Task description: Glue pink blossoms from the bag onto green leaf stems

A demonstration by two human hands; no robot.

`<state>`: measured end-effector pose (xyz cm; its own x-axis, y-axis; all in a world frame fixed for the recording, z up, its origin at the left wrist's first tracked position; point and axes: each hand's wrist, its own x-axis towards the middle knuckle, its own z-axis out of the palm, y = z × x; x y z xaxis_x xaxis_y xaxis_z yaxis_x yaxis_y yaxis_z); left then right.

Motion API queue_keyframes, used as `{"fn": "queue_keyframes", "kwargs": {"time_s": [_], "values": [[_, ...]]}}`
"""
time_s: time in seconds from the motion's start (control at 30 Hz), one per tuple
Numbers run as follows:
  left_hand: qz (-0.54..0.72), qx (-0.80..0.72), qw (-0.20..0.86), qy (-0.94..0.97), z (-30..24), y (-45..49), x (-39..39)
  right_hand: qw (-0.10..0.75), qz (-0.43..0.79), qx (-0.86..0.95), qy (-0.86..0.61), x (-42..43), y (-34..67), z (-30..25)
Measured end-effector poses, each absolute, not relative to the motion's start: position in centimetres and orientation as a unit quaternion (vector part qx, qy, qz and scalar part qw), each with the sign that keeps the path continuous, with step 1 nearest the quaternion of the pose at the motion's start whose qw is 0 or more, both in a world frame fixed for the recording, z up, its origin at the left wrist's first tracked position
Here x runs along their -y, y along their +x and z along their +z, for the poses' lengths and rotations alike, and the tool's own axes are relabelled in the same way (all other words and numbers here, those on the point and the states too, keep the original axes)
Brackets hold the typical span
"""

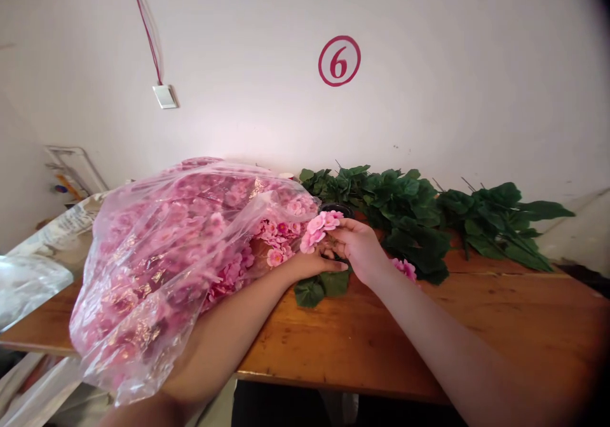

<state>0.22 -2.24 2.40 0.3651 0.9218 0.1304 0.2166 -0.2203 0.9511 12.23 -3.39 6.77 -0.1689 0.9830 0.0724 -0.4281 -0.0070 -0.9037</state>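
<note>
In the head view, my right hand [357, 244] pinches a small cluster of pink artificial flowers [314, 229] between thumb and fingers. Just below it, my left hand [312, 265] is closed around a green artificial leaf sprig [309, 292], thumb pointing right; its fingers are partly hidden. The sprig's leaves hang beneath the left hand, close to the tabletop. Left of both hands bulges a large clear plastic bag [162, 243] full of pink flowers, with several blossoms [279, 243] showing at its opening. Another pink flower [405, 268] lies beside my right forearm.
Bunches of green artificial leaves [410, 195] with thin stems lie along the back of the wooden table [381, 344]. A dark round object [350, 211] sits behind the hands. Clear plastic [33, 287] covers the left end. A wall stands behind.
</note>
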Motion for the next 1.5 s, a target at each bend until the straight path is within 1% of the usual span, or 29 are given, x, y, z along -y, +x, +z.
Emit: {"fn": "queue_keyframes", "kwargs": {"time_s": [0.07, 0.17, 0.27, 0.37, 0.63, 0.83, 0.9, 1.07, 1.27, 1.37, 1.5], "values": [[0.362, -0.367, 0.487, 0.705, 2.1, -0.6, 2.2, 0.573, 0.586, 0.452, -0.354, 2.8, 13.0, 6.3], [0.373, -0.353, 0.478, 0.713, 1.9, -0.8, 2.1, 0.549, 0.515, 0.526, -0.396, 2.0, 13.6, 5.5], [0.385, -0.341, 0.475, 0.714, 1.8, -0.6, 1.7, 0.527, 0.472, 0.594, -0.384, 1.3, 13.9, 4.9], [0.381, -0.336, 0.470, 0.722, 1.6, -0.7, 1.2, 0.537, 0.432, 0.616, -0.380, 0.8, 14.1, 4.8], [0.352, -0.371, 0.450, 0.732, 1.4, -0.8, 1.1, 0.576, 0.414, 0.578, -0.403, 1.0, 13.7, 4.7], [0.388, -0.332, 0.439, 0.739, 0.8, -1.0, 0.8, 0.518, 0.241, 0.672, -0.471, 1.9, 13.9, 4.7], [0.394, -0.332, 0.434, 0.739, 0.8, -1.1, 0.8, 0.495, 0.213, 0.689, -0.485, 1.9, 14.1, 4.8], [0.392, -0.352, 0.441, 0.727, 1.4, -1.0, 1.3, 0.460, 0.209, 0.707, -0.495, 1.7, 14.3, 5.1], [0.397, -0.370, 0.416, 0.730, 2.1, -0.6, 2.0, 0.409, 0.195, 0.746, -0.489, 2.0, 14.7, 5.9], [0.407, -0.375, 0.429, 0.714, 2.2, -0.4, 2.2, 0.438, 0.224, 0.723, -0.486, 1.8, 14.5, 5.7], [0.410, -0.375, 0.424, 0.715, 2.2, -0.3, 2.4, 0.511, 0.320, 0.653, -0.458, 1.4, 14.1, 5.1]]}}
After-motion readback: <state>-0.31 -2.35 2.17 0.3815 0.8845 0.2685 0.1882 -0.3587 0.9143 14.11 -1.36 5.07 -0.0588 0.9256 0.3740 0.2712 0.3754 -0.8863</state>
